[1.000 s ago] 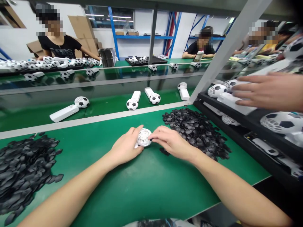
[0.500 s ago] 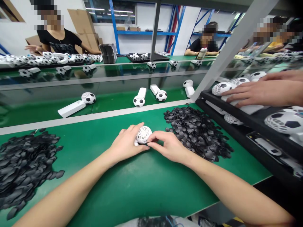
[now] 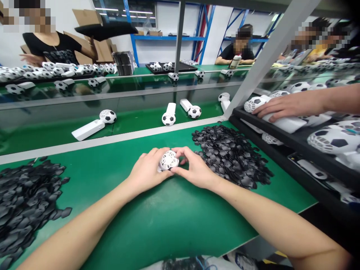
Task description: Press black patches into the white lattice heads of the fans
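My left hand (image 3: 150,168) is wrapped round a white ball-shaped fan head (image 3: 169,160) with an openwork grille, held just above the green tabletop (image 3: 157,225). Opposite it, my right hand (image 3: 198,168) curls its thumb and index finger against the ball's right side and lower edge. Whether a small part sits between those right fingertips is hidden. To the right lies a heap of black pentagon-like pieces (image 3: 230,157), close to my right hand. Another such black heap (image 3: 25,202) spreads at the left.
Ball-headed pieces with white handles (image 3: 88,129) lie on the green conveyor (image 3: 135,127) ahead. At right, a co-worker's hand (image 3: 284,107) rests on similar pieces in a black tray (image 3: 295,138). A slanted grey post (image 3: 261,56) rises beside it. Other people sit across the line.
My right fingers have shifted from a pinch at the ball's lower right to a wider hold round its side. A person across the line now holds up a black tray. The view has moved slightly.
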`<action>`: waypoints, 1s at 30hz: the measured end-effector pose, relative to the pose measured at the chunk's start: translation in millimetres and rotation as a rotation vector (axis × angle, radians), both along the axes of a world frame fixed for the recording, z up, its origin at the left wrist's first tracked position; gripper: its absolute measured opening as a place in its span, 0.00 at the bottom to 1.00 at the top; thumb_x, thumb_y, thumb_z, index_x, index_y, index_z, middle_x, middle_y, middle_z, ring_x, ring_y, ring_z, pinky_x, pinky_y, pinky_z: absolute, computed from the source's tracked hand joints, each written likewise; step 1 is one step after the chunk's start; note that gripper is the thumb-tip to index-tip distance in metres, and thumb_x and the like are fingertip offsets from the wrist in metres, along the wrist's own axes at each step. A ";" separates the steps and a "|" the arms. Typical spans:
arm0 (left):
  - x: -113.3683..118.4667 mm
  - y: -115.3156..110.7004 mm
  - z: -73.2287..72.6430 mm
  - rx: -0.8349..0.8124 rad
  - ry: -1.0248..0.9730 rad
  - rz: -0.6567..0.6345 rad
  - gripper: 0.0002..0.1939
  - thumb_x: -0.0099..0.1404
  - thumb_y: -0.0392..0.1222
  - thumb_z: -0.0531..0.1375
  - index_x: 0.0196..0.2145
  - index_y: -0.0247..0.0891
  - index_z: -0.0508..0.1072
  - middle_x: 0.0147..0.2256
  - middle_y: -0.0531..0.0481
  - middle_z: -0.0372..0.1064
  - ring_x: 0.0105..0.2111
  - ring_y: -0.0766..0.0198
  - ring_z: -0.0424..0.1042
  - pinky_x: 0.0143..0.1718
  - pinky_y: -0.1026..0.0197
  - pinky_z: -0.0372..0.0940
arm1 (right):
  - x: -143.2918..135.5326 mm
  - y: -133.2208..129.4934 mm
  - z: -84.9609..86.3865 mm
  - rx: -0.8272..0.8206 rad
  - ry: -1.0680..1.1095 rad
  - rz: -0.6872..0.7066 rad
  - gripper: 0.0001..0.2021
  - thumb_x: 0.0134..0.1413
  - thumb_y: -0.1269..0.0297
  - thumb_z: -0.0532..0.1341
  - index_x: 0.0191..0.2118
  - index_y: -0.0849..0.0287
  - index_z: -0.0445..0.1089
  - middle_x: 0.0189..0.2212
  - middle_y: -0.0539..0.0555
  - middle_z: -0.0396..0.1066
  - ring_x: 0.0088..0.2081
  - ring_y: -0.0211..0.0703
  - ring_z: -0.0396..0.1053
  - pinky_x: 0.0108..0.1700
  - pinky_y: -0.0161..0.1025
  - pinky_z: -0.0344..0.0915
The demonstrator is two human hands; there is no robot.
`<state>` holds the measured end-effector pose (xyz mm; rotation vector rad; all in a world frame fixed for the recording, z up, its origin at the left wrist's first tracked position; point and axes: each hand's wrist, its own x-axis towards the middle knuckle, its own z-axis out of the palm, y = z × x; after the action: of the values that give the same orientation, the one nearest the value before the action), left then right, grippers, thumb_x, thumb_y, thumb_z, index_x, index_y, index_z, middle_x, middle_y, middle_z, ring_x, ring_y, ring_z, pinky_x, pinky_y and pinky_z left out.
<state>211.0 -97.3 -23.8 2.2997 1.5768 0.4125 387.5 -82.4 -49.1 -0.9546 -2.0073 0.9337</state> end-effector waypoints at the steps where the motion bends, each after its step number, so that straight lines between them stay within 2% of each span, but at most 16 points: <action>1: 0.2 0.0 0.2 0.006 0.007 -0.004 0.28 0.56 0.54 0.57 0.52 0.42 0.59 0.46 0.46 0.64 0.43 0.53 0.65 0.42 0.51 0.61 | -0.1 0.3 0.7 0.003 -0.009 -0.002 0.14 0.46 0.71 0.62 0.38 0.57 0.58 0.46 0.53 0.63 0.45 0.41 0.62 0.39 0.37 0.63; 3: 0.3 -0.7 0.3 0.018 0.020 -0.006 0.27 0.56 0.54 0.56 0.52 0.43 0.59 0.45 0.46 0.63 0.43 0.53 0.65 0.41 0.51 0.61 | 2.7 3.0 4.6 0.026 -0.053 0.012 0.14 0.47 0.70 0.62 0.39 0.58 0.58 0.44 0.53 0.64 0.42 0.40 0.64 0.37 0.35 0.63; 5: -0.1 -1.9 -0.2 0.009 0.039 -0.009 0.28 0.57 0.53 0.56 0.53 0.43 0.57 0.47 0.46 0.62 0.43 0.52 0.65 0.42 0.50 0.60 | 10.7 9.2 11.1 0.074 -0.165 0.004 0.10 0.50 0.67 0.61 0.38 0.58 0.61 0.40 0.52 0.66 0.40 0.39 0.65 0.38 0.35 0.63; 7: -1.1 -2.6 -1.2 -0.013 0.067 -0.002 0.32 0.56 0.51 0.58 0.55 0.43 0.54 0.50 0.45 0.60 0.44 0.51 0.64 0.44 0.49 0.59 | 23.0 17.9 17.9 0.143 -0.397 -0.111 0.06 0.53 0.64 0.60 0.36 0.59 0.65 0.36 0.52 0.67 0.39 0.41 0.65 0.39 0.36 0.62; 10: -3.3 -2.3 -2.1 -0.020 0.087 -0.033 0.31 0.54 0.45 0.58 0.55 0.40 0.54 0.53 0.45 0.59 0.48 0.51 0.61 0.48 0.49 0.56 | 40.9 30.4 23.1 0.198 -0.832 -0.329 0.06 0.53 0.63 0.60 0.36 0.58 0.69 0.36 0.54 0.68 0.39 0.45 0.65 0.35 0.37 0.61; 12: -4.5 -2.1 -1.8 0.004 0.089 -0.093 0.29 0.55 0.39 0.56 0.55 0.41 0.55 0.53 0.47 0.60 0.50 0.53 0.60 0.49 0.50 0.55 | 46.6 35.0 22.6 0.207 -1.004 -0.335 0.06 0.52 0.64 0.61 0.37 0.56 0.70 0.35 0.54 0.69 0.39 0.46 0.66 0.33 0.36 0.61; 14: -5.3 -2.3 -1.2 0.028 0.098 -0.148 0.30 0.55 0.34 0.53 0.56 0.43 0.54 0.52 0.49 0.60 0.50 0.54 0.58 0.48 0.51 0.54 | 45.6 35.0 21.0 0.238 -1.059 -0.285 0.04 0.53 0.66 0.60 0.35 0.57 0.71 0.33 0.54 0.70 0.37 0.45 0.67 0.33 0.36 0.60; 20: -7.0 -2.7 -0.9 0.093 0.159 -0.166 0.33 0.52 0.25 0.48 0.56 0.44 0.55 0.46 0.48 0.64 0.46 0.55 0.59 0.46 0.51 0.54 | 27.2 24.0 15.2 0.344 -1.089 -0.232 0.08 0.51 0.78 0.55 0.31 0.68 0.71 0.30 0.63 0.69 0.36 0.54 0.66 0.37 0.43 0.59; 25: -9.2 1.4 -1.7 0.078 0.139 -0.174 0.33 0.53 0.24 0.46 0.56 0.45 0.56 0.43 0.48 0.66 0.45 0.55 0.59 0.50 0.47 0.51 | 33.1 30.4 11.0 0.366 -1.031 -0.257 0.10 0.52 0.79 0.52 0.36 0.67 0.70 0.33 0.63 0.68 0.38 0.53 0.65 0.38 0.43 0.61; 27: -10.2 2.9 -1.5 0.048 0.101 -0.175 0.33 0.53 0.25 0.46 0.56 0.45 0.56 0.43 0.48 0.66 0.45 0.55 0.60 0.51 0.47 0.50 | 37.1 31.1 14.6 0.325 -0.863 -0.228 0.10 0.54 0.77 0.53 0.40 0.64 0.69 0.36 0.59 0.69 0.40 0.47 0.65 0.39 0.39 0.62; 30: -11.6 3.2 -0.6 0.011 0.048 -0.187 0.32 0.53 0.29 0.50 0.56 0.46 0.55 0.44 0.48 0.65 0.46 0.55 0.60 0.53 0.46 0.47 | 36.1 23.2 24.7 0.186 -0.395 -0.057 0.06 0.56 0.72 0.55 0.38 0.59 0.68 0.35 0.51 0.70 0.36 0.39 0.67 0.38 0.34 0.63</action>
<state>199.3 -94.1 -24.4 2.4548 1.3677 0.3216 423.6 -59.2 -24.3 -1.1512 -2.3309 0.5438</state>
